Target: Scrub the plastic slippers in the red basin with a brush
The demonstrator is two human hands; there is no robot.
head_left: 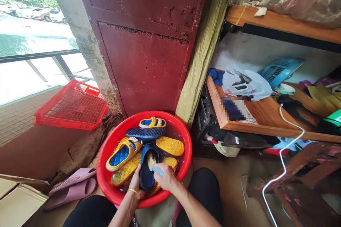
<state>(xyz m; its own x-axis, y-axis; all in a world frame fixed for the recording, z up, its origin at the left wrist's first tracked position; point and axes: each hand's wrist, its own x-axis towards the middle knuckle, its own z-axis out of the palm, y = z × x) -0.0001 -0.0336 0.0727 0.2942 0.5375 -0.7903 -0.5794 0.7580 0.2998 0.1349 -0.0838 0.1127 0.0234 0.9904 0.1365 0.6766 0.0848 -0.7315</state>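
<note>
In front of me stands a round red basin (187, 149) with water and several slippers in it. My left hand (135, 182) grips the side of a dark blue slipper (146, 177) low in the basin. Closed around the light blue handle of a scrub brush (157, 171), my right hand (167, 177) presses its pale bristles into that slipper's opening. Around it lie a yellow-and-blue slipper (124, 153), a yellow sole (170, 145), and a dark ridged slipper sole (145, 133). Another small yellow-and-blue slipper (152, 122) rests at the far rim.
Pink slippers (74, 187) lie on the floor left of the basin, near a cardboard box (20, 204). A red plastic crate (71, 108) sits farther back. Behind the basin is a dark red door (144, 67). A wooden shelf (239, 126) with a white cable (282, 159) stands right.
</note>
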